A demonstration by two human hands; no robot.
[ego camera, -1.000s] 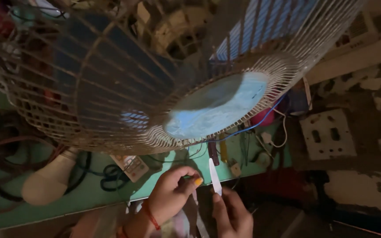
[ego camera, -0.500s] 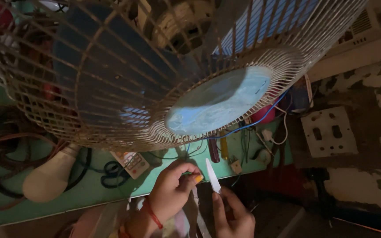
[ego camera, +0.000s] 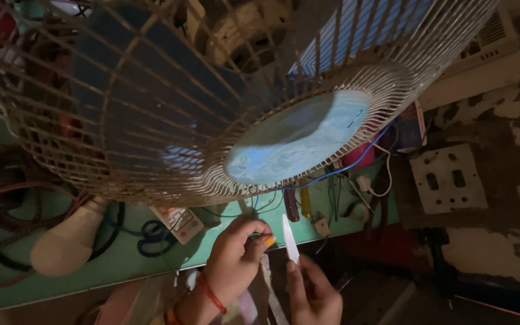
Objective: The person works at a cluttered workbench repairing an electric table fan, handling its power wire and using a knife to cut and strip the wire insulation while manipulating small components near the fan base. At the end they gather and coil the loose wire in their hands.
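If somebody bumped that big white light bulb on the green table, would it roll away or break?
The light bulb lies on its side, round and smooth, so it would probably roll. The cables beside it might stop it. It looks light, and its shell may crack if it falls off the green table.

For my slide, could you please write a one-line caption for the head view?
Under a wire fan guard, the left hand pinches a small yellow-tipped piece while the right hand holds a white strip.

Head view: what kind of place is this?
Probably a small electrical repair bench: a caged fan, loose wires and a light bulb crowd a green table beside a switch plate.
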